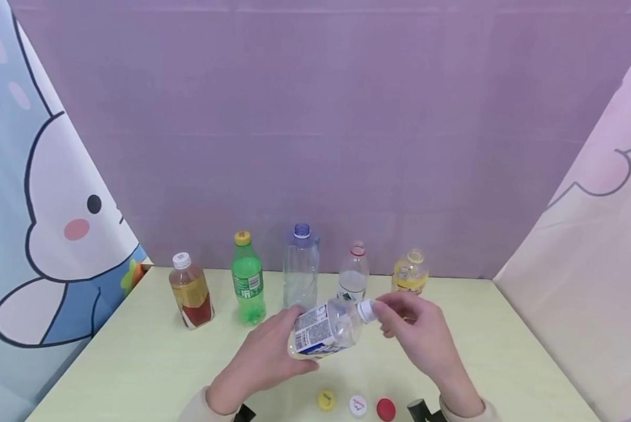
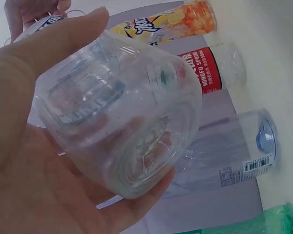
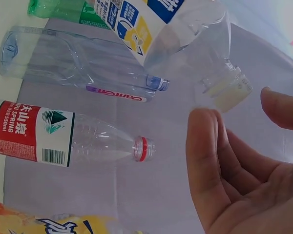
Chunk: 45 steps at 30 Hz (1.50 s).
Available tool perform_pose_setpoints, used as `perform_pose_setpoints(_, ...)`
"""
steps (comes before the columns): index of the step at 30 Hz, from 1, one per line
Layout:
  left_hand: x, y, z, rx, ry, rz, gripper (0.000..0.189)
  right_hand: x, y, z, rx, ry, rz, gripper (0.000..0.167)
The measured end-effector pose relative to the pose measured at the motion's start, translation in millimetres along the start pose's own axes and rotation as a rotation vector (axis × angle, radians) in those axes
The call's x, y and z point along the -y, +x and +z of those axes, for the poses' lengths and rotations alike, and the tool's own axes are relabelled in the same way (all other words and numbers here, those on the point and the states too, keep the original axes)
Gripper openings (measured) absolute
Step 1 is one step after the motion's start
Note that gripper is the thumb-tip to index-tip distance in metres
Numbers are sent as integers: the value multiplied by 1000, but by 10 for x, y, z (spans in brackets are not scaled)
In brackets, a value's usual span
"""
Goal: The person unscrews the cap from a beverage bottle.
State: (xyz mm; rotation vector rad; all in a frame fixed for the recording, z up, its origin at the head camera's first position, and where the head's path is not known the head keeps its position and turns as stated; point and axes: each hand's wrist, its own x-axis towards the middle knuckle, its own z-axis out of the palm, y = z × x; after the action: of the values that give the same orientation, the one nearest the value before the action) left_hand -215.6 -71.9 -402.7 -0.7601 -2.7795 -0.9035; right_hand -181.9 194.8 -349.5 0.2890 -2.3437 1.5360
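My left hand (image 1: 273,351) grips a clear plastic bottle (image 1: 342,322) round its body, the base facing the left wrist camera. The bottle is tilted, neck up to the right, with a white, blue and yellow label (image 3: 136,24). A white cap (image 1: 366,311) sits on its neck. Close by the cap is my right hand (image 1: 418,328), its thumb (image 3: 281,109) and bent forefinger (image 3: 203,156) apart on either side of it. In the right wrist view a gap shows between thumb and cap.
Behind stand a brown drink bottle (image 1: 191,293), a green bottle (image 1: 248,284), a tall clear bottle (image 1: 301,269), a red-ringed water bottle (image 1: 353,272) and a yellow-labelled bottle (image 1: 410,272). Yellow (image 1: 326,400), white (image 1: 358,405) and red caps (image 1: 386,409) lie at the table's front.
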Motion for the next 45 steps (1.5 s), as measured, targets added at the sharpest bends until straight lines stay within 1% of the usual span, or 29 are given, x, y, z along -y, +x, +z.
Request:
perform_pose_setpoints(6, -35, 12, 2, 3, 33, 6, 79, -2, 28, 3, 55, -38, 67, 21)
perform_pose_setpoints(12, -83, 1, 12, 10, 55, -8, 77, -15, 21, 2, 98, -91, 89, 17)
perform_pose_setpoints(17, -98, 2, 7, 1, 83, -16, 81, -39, 35, 12, 112, -96, 91, 13)
perform_pose_setpoints(23, -77, -1, 0, -10, 119, -13, 84, -79, 51, 50, 135, -100, 85, 10)
perform_pose_setpoints(29, -73, -7, -10, 6, 102, -21, 84, -87, 40, 57, 144, -138, 70, 10)
perform_pose_setpoints(32, -72, -15, -16, 15, 85, -35, 87, -105, 51, 51, 173, -127, 51, 11)
perform_pose_setpoints(37, -62, -22, -10, 20, 64, -41, 88, -155, 80, 41, 220, -106, -8, 12)
perform_pose_setpoints(45, -70, -27, -32, 39, 33, -53, 88, -224, 76, 13, 224, -121, -159, 15)
